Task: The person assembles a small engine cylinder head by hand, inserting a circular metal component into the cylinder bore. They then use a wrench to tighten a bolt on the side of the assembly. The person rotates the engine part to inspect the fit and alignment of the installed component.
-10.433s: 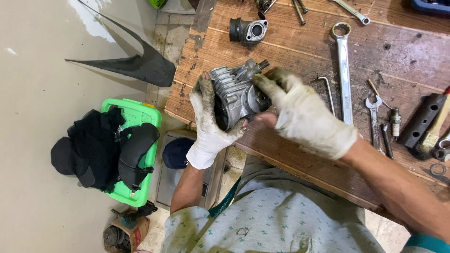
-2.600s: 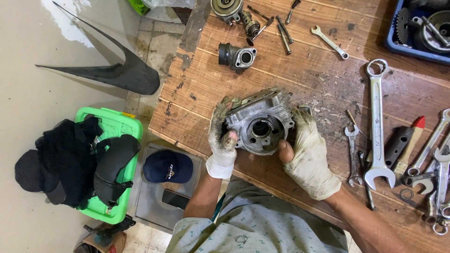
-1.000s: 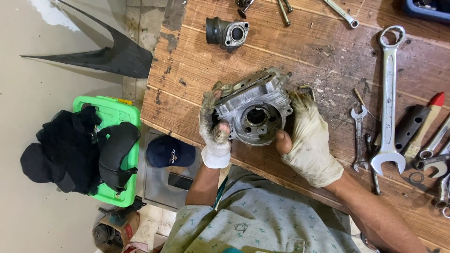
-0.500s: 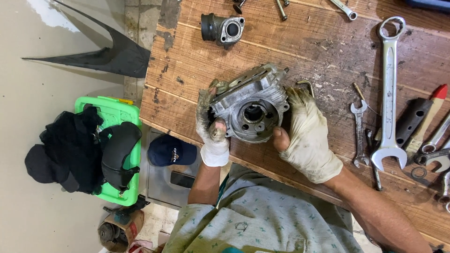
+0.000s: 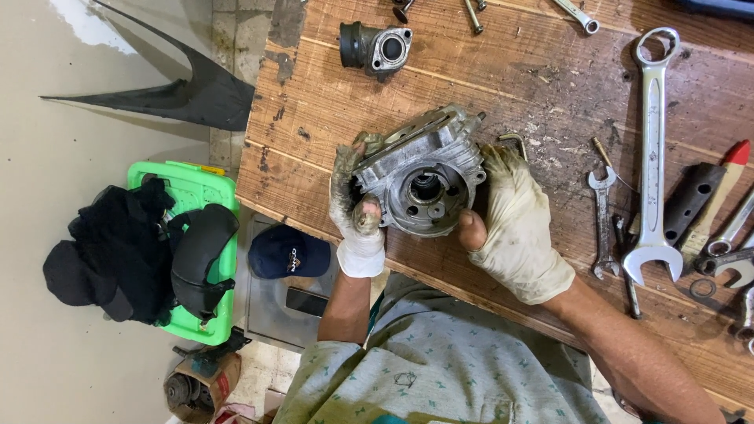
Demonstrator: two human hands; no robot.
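Both gloved hands clamp the engine part (image 5: 424,184) between them: left hand (image 5: 357,216) on its left side, right hand (image 5: 514,228) on its right. It is tilted above the table (image 5: 503,86), bore toward the person, big wrench (image 5: 652,157) well right.

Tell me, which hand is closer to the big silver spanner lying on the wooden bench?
Right. The right hand grips the grey metal engine part beside the big silver spanner; the left hand is farther.
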